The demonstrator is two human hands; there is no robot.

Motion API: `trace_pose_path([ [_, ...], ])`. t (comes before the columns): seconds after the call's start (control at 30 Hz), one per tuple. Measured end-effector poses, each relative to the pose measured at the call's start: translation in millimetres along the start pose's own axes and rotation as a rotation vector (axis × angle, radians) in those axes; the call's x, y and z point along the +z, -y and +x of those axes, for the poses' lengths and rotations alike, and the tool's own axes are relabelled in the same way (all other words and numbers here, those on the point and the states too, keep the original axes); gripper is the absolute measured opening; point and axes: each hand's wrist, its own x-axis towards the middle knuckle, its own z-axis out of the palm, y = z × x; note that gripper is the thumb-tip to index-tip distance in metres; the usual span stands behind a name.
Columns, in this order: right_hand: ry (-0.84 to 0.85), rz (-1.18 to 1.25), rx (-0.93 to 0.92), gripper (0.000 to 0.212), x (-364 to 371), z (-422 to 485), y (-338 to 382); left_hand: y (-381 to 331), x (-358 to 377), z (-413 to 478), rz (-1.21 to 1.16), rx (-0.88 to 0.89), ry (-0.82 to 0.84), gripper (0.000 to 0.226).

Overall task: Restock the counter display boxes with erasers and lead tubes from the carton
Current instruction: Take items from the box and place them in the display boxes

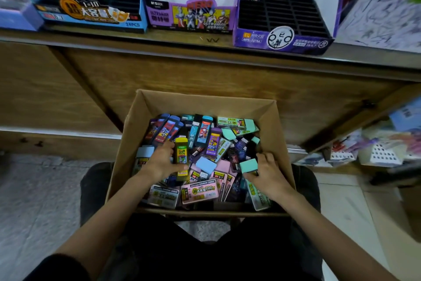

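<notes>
An open brown carton (pixel 276 121) rests on my lap, heaped with several lead tubes and erasers in many colours. Inside it my left hand (pixel 159 160) grips a yellow lead tube (pixel 181 155) that stands nearly upright. My right hand (pixel 265 172) pinches a teal lead tube (pixel 248 165) at the carton's right side. On the wooden counter above stand three display boxes: a blue one (pixel 91 16) at left with bare black slots, a purple Ultraman one (pixel 190 16) in the middle holding a few tubes, and a purple one (pixel 282 39) at right, mostly bare slots.
The wooden counter front (pixel 205 71) rises directly behind the carton. At right a lower shelf (pixel 364 151) holds sticker sheets and packets. A patterned white box (pixel 385 12) sits on the counter's right end. Tiled floor (pixel 34 189) lies to the left.
</notes>
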Motion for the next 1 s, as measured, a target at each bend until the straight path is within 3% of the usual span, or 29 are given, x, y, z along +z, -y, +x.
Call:
trace_pose_path([
  [0.1, -0.041, 0.026, 0.04, 0.065, 2, 2, 2, -3, -1, 3, 0.021, -0.032, 0.041, 0.08],
  [0.2, -0.034, -0.067, -0.034, 0.065, 1, 7, 0, -4, -2, 7, -0.055, -0.089, 0.079, 0.08],
  [0.33, -0.027, -0.048, -0.125, 0.05, -3, 10, -3, -8, 0, 13, -0.163, -0.156, 0.057, 0.07],
  [0.4, -0.018, -0.015, -0.161, 0.042, -2, 10, -6, -11, 2, 16, -0.245, -0.181, 0.031, 0.054],
  [0.6, -0.072, 0.421, -0.144, 0.04, -1, 6, -4, -18, 2, 14, -0.466, -0.22, 0.027, 0.022],
  [0.77, -0.254, 0.77, -0.225, 0.041, -2, 1, 3, -18, 1, 3, -0.513, -0.128, -0.071, 0.024],
  [0.87, -0.228, 1.106, -0.082, 0.042, -6, 5, 14, -24, -4, -8, -0.62, -0.005, -0.104, 0.025],
  [1.0, -0.099, 1.285, -0.001, 0.018, -4, 9, 38, -34, -7, -19, -0.691, 0.038, -0.041, 0.027],
])
